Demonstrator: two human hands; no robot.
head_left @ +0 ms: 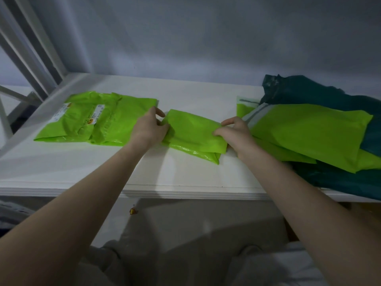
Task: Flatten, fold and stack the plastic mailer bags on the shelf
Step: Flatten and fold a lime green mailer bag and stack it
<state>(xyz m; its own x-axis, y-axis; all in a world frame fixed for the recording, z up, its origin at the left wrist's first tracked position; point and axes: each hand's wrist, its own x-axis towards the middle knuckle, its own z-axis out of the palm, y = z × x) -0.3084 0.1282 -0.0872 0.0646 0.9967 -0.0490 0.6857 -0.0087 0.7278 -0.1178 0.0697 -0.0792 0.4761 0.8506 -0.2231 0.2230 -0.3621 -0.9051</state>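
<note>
A folded lime-green mailer bag [191, 134] lies in the middle of the white shelf [103, 168]. My left hand [149, 129] grips its left edge, fingers curled onto the plastic. My right hand [234, 132] pinches its right edge between thumb and fingers. To the left lies a stack of folded lime-green bags [97, 118] with shipping labels facing up. On the right sits a loose pile of unfolded bags, lime-green ones [309, 133] lying over dark teal ones [305, 89].
A grey wall [206, 38] closes the back of the shelf. A white shelf frame post [33, 44] rises at the left. The shelf's front edge [165, 194] runs across below my forearms, with the floor beneath.
</note>
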